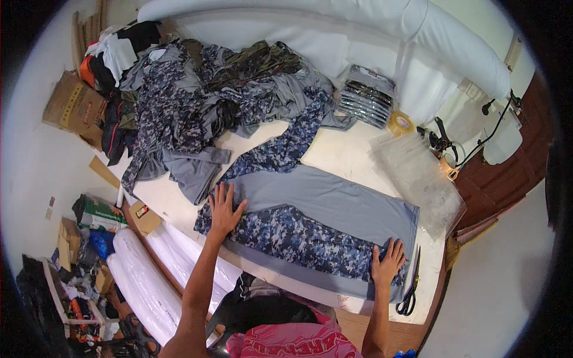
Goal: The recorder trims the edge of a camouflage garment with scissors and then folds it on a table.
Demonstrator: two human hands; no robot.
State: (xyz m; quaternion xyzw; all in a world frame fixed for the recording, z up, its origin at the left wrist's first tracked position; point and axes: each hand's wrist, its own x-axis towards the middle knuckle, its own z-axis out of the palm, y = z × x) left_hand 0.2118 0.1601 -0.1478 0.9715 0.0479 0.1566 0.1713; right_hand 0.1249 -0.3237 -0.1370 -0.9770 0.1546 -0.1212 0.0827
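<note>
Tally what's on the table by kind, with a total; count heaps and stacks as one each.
Spread camouflage-and-grey garment, both hands flat on it: 1
Heap of garments: 1
Stack of packed garments: 1
Pile of clear bags: 1
Tape roll: 1
Black scissors: 1
Total: 6

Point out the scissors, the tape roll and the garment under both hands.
scissors (410,287), head view, on the black blades above the handles.
tape roll (401,123), head view, on its yellowish ring.
garment (334,203), head view, on its grey middle panel.
</note>
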